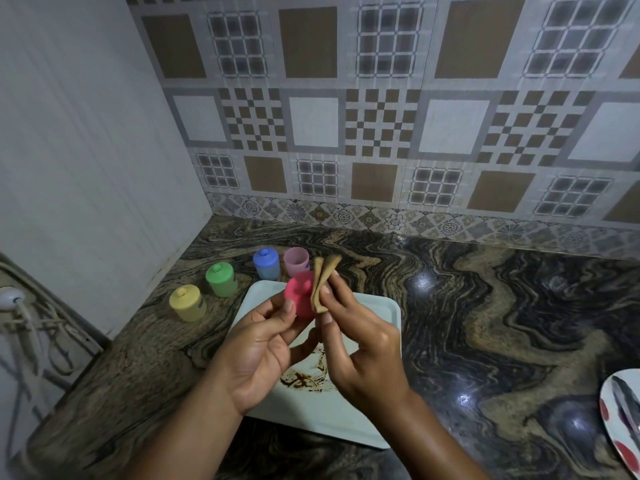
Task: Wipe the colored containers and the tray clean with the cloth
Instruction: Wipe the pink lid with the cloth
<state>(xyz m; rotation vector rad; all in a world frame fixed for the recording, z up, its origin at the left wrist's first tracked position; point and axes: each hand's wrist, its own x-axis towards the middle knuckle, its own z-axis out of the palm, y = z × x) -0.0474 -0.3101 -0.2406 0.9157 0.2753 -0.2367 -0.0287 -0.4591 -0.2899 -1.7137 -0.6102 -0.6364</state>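
Two hands meet in the air above the far half of a pale tray (375, 315) that sits on a dark marbled counter (485, 306). The left hand (263, 344) pinches a small red lid (299, 292) between its thumb and curled fingertips. It seems to be a lid, though the hands partly hide its shape. The right hand (360, 344) has its fingers curled tight on the lower half of a folded tan cloth (320, 289).

The cloth touches the lid's right side, so the lid lies just left of the right fingertips. The cloth's long axis runs up and away from the person, and its two free ends fan out past the tray's far edge.

Off the tray's far-left corner, four pots stand in an arc on the counter. The yellow pot (187, 303), green pot (221, 278) and blue pot (266, 264) are capped. The pink pot (296, 259), nearest the tray's far edge, is open, and the red lid probably belongs to it.

A brown smear (308, 375) lies on the tray's near half, under the hands, not yet wiped. Well to the right of the tray, the picture's edge cuts off a spotted plate (620, 417).

The step in hand looks like rubbing the lid. The next stroke would mean turning the lid against the cloth.
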